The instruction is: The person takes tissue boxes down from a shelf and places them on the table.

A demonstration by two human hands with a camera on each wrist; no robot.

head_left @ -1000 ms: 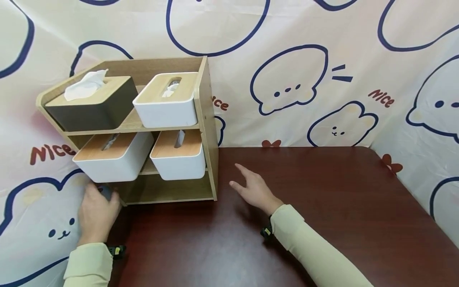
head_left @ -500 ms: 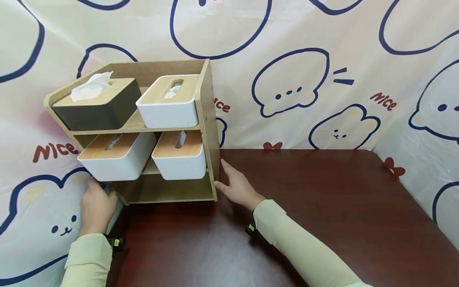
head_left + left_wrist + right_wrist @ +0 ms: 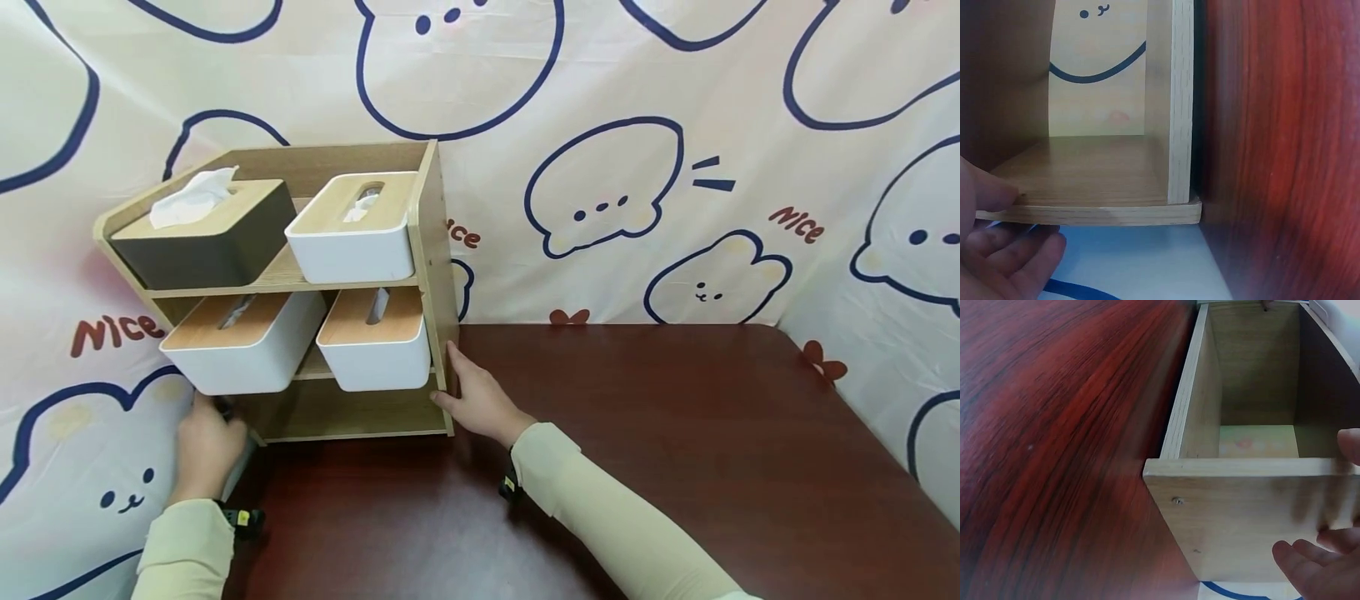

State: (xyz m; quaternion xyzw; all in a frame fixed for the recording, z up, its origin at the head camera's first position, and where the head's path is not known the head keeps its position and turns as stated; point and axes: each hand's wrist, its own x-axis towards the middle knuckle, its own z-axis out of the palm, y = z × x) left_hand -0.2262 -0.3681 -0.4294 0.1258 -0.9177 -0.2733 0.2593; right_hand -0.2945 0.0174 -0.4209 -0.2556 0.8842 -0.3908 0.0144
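A light wooden desktop shelf (image 3: 360,414) stands at the back left of the table. My left hand (image 3: 206,450) grips its left side panel low down; in the left wrist view the thumb (image 3: 994,190) lies inside the panel and the fingers (image 3: 1038,253) outside. At the shelf's lower right, my right hand (image 3: 483,404) has its thumb by the front edge and its fingers extended along the outer face. In the right wrist view these fingers (image 3: 1300,559) lie close to the side panel (image 3: 1241,512); full contact is hard to tell.
On the top level sit a dark tissue box (image 3: 202,250) and a white tissue box (image 3: 352,250). Two more white tissue boxes, left (image 3: 232,362) and right (image 3: 378,358), stick out of the middle level. The dark red table (image 3: 660,433) meets a patterned cloth (image 3: 600,67) behind.
My right hand has moved left from over the table to the shelf's right side. The left hand stays at the left panel. The shelf shows no clear movement of its own.
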